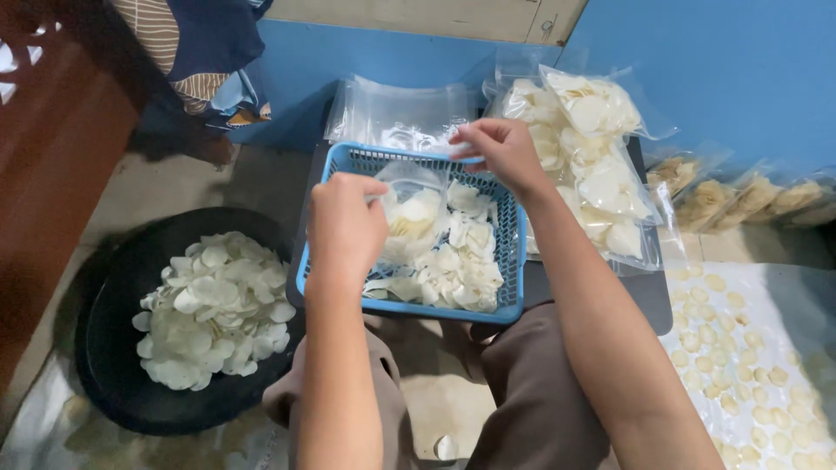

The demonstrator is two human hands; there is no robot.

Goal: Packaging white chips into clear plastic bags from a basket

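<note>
Clear plastic bag (409,204), partly filled with thin white crackers, hangs open over the blue slotted plastic basket (515,252), which serves as the landmark for everything else. Largest of the surroundings, the blue wall (714,70) rises behind the basket. To the basket's right, pale round chips lie spread on a clear plastic sheet (766,365) on the floor. To the basket's left sits a round black tub (113,348) heaped with white cracker slices (213,309). Behind the basket and to its right lie sealed clear bags of white crackers (592,148), with a stack of empty clear bags (392,113) directly behind it. Inside the basket lies a loose pile of white crackers (453,270). The left hand (346,228) is closed over the near edge of the bag's mouth above the basket's left half, fingers curled, pinching the plastic. The right hand (502,152) hovers at the basket's far rim, its fingertips pinched together on the bag's far edge.
</note>
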